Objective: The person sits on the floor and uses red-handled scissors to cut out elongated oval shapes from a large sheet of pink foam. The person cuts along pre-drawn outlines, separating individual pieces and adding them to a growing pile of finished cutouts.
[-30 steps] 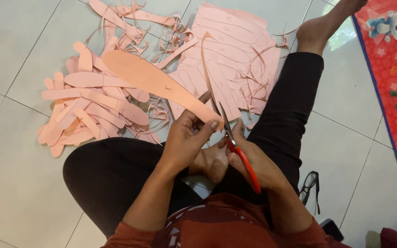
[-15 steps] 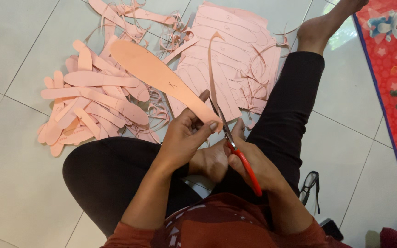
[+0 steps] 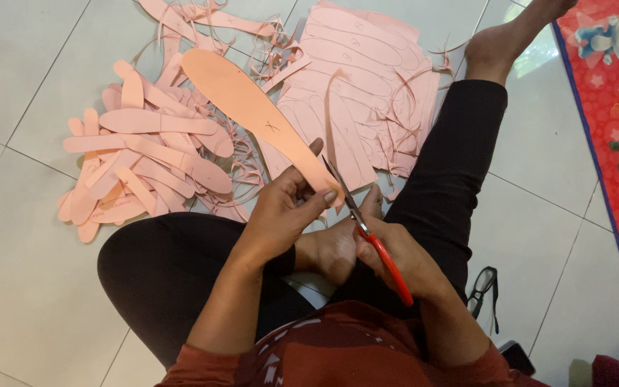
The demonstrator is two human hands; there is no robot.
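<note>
No packages, labels, signs or screens show anywhere in the frame.

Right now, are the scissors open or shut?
Nearly shut. The scissors in the right hand show their blades as one thin line at the edge of the pink sole shape, which the left hand holds.
</note>
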